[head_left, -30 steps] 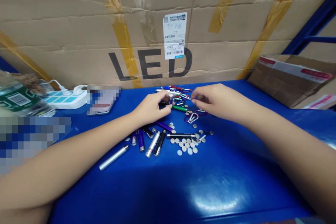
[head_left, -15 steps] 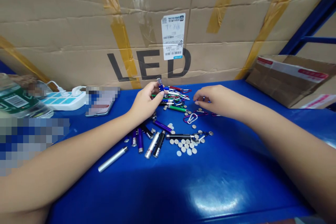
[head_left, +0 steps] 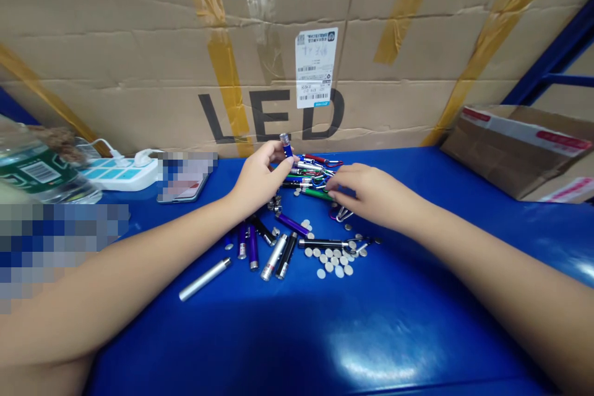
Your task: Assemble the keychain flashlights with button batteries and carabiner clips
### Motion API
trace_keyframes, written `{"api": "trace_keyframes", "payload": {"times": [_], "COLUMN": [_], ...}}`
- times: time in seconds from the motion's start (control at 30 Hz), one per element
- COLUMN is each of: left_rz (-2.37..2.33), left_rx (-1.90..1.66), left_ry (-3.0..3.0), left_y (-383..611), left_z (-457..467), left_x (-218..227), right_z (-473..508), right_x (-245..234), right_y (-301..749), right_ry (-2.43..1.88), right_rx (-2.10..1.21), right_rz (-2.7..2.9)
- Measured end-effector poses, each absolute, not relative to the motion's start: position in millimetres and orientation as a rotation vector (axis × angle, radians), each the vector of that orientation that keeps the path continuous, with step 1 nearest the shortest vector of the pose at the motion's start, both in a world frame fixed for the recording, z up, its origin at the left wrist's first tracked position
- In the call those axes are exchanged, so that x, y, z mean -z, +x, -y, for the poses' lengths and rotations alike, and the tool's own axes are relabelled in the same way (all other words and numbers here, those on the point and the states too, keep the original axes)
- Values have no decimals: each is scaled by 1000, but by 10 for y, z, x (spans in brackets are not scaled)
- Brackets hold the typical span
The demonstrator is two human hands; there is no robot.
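My left hand [head_left: 265,174] is closed round a small blue penlight [head_left: 286,146], its silver end pointing up. Over the right side of a pile of penlights with carabiner clips, my right hand [head_left: 359,189] has its fingers bent and apart, near the end of a green penlight [head_left: 316,194]. I see nothing held in it, though the fingertips partly overlap the pile. Below the hands lie a black penlight [head_left: 323,243], a purple tube [head_left: 292,224], a silver tube [head_left: 205,279] and several button cells [head_left: 329,253].
A large cardboard box [head_left: 153,43] stands behind the blue table surface [head_left: 301,340]. On the left are a bottle [head_left: 41,167], a white power strip [head_left: 132,179] and a phone [head_left: 185,182]. A smaller carton [head_left: 515,151] sits at the right.
My right hand has moved left to the edge of the penlight pile. My left hand keeps hold of the blue penlight. The whole view has shifted slightly.
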State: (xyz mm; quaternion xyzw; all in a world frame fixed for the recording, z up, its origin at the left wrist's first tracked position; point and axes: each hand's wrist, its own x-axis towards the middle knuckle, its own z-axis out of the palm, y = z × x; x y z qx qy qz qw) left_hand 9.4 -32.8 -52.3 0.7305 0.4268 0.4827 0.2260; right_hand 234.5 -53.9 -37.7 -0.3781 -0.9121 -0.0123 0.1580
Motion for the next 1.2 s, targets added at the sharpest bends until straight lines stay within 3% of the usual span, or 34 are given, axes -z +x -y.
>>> {"api": "trace_keyframes", "payload": {"times": [0.2, 0.73, 1.03, 1.2], "left_rz": [-1185, -1202, -1009, -871], "left_rx": [-1362, -1418, -965, -935], "left_ry": [2046, 2042, 2602, 2766], "left_y": [87, 46, 53, 72], "left_z": [284, 270, 353, 365], "left_x": [549, 573, 569, 546], "right_z": [588, 385, 691, 622], "right_x": [338, 314, 354, 436], "right_y": [1969, 1539, 2268, 2325], "right_ry": [-927, -1038, -1222, -1153], "right_rx": [-36, -219, -491, -581], "right_rz": [2664, 2665, 1908, 1924]}}
